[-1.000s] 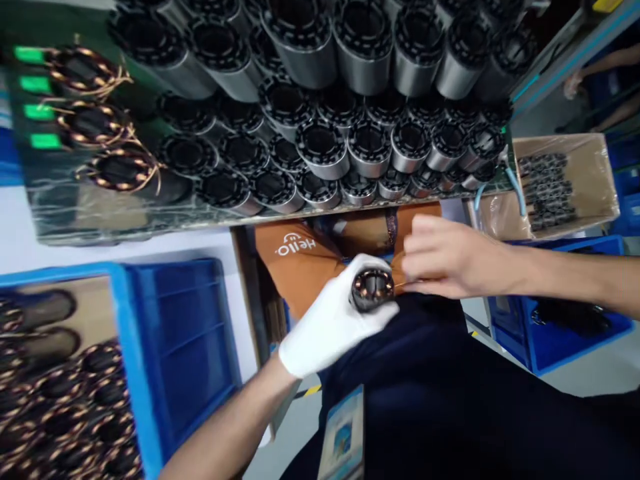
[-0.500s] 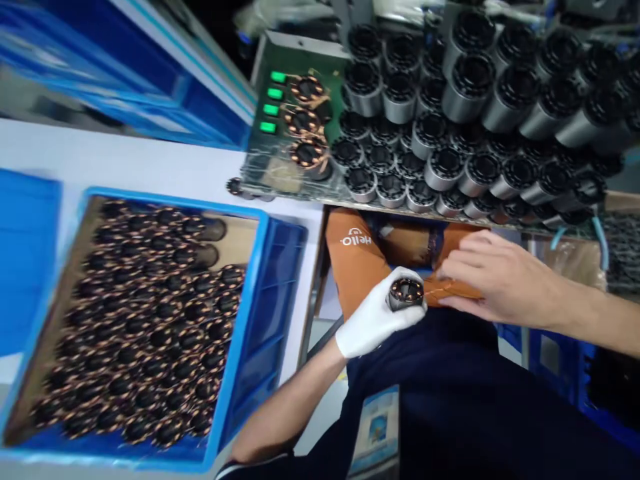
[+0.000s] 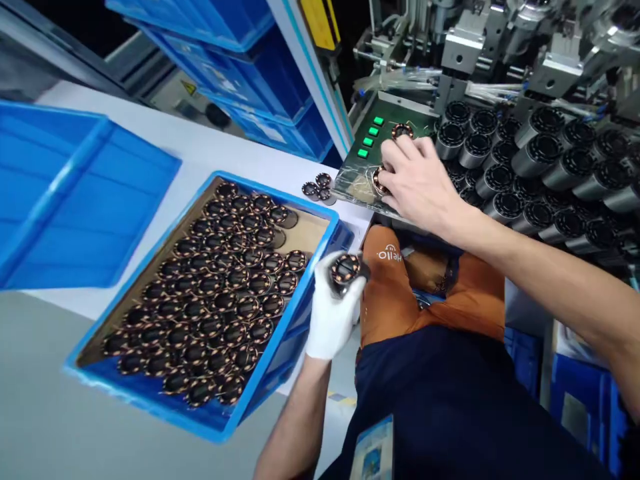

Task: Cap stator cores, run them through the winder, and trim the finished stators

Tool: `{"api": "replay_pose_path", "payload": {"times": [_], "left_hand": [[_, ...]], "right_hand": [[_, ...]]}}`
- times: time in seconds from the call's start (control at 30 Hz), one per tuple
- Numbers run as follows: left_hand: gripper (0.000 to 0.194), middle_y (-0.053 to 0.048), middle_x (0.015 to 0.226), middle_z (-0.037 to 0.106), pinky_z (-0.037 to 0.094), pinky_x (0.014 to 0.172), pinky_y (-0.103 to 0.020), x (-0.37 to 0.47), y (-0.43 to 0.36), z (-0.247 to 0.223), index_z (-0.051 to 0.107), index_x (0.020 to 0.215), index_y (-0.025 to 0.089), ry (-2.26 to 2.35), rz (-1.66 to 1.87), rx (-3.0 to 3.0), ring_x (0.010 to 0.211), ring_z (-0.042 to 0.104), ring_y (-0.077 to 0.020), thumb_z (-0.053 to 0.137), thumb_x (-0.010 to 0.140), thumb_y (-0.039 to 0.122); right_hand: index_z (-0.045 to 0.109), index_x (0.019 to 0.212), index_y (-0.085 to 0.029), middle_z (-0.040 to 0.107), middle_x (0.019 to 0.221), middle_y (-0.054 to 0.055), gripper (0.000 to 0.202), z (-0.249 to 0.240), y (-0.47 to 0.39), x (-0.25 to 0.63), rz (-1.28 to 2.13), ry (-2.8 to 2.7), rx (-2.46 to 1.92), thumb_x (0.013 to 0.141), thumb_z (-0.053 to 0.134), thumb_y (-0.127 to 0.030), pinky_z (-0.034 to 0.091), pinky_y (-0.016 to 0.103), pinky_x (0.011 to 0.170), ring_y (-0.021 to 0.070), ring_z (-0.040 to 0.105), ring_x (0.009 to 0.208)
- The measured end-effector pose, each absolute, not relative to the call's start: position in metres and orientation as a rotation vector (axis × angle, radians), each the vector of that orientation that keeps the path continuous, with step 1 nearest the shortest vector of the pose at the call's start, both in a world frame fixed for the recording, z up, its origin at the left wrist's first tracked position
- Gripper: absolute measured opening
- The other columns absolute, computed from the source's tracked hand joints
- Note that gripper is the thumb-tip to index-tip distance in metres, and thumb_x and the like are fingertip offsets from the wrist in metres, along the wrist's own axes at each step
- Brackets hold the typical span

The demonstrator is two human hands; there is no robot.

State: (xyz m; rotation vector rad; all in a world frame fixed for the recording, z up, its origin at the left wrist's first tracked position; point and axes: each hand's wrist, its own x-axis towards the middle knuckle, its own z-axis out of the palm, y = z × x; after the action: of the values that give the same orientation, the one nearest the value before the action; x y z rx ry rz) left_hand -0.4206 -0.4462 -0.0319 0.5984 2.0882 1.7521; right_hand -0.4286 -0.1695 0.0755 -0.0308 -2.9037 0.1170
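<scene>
My left hand [image 3: 330, 320], in a white glove, is closed around a dark wound motor stator [image 3: 346, 269], its ring of copper windings facing up. It is beside the right wall of the blue crate [image 3: 287, 333]. My bare right hand [image 3: 420, 183] is over the green machine plate [image 3: 356, 175], with its fingers curled on another copper-wound stator [image 3: 379, 180], partly hidden by them. Just beyond these fingers a further wound stator [image 3: 402, 131] stands on the plate. Many wound stators [image 3: 220, 287] stand packed upright in the crate.
Rows of silver cylinders with black tops [image 3: 560, 160] fill the bench to the right, below metal machine parts [image 3: 463, 50]. Green buttons [image 3: 371, 137] glow on the plate. Three small stators [image 3: 320, 187] stand by its corner. Blue bins [image 3: 280, 87] are stacked behind; another blue crate [image 3: 75, 200] is at left.
My right hand has gone from my lap up to the stators on the green plate. My left hand has moved toward the crate, still holding its stator. The view has shifted left.
</scene>
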Motion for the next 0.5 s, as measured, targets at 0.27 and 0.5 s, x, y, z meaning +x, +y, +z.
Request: {"api": "replay_pose_path", "payload": {"times": [0.27,0.5], "left_hand": [[0.055,-0.016,0.146,0.075,0.054,0.128,-0.059,-0.561,-0.326,-0.046,0.061,0.142,0.021,2.448,1.590,1.037,0.138,0.072,-0.0359,0.082,0.092,0.032],[0.094,-0.021,0.177,0.052,0.021,0.144,-0.076,-0.505,-0.331,-0.032,0.058,0.161,0.018,2.476,1.666,1.294,0.174,0.036,-0.0480,0.100,0.081,0.048]], "right_hand": [[0.068,0.119,-0.024,0.069,0.151,0.016,0.005,0.090,-0.211,-0.262,0.849,-2.823,0.186,0.114,0.068,-0.026,0.060,0.059,0.120,0.0322,0.069,0.137],[0.065,0.120,-0.028,0.066,0.154,0.015,0.006,0.035,-0.215,-0.161,1.109,-2.959,-0.363,0.117,0.061,-0.028,0.071,0.047,0.098,0.0301,0.081,0.123]]}}
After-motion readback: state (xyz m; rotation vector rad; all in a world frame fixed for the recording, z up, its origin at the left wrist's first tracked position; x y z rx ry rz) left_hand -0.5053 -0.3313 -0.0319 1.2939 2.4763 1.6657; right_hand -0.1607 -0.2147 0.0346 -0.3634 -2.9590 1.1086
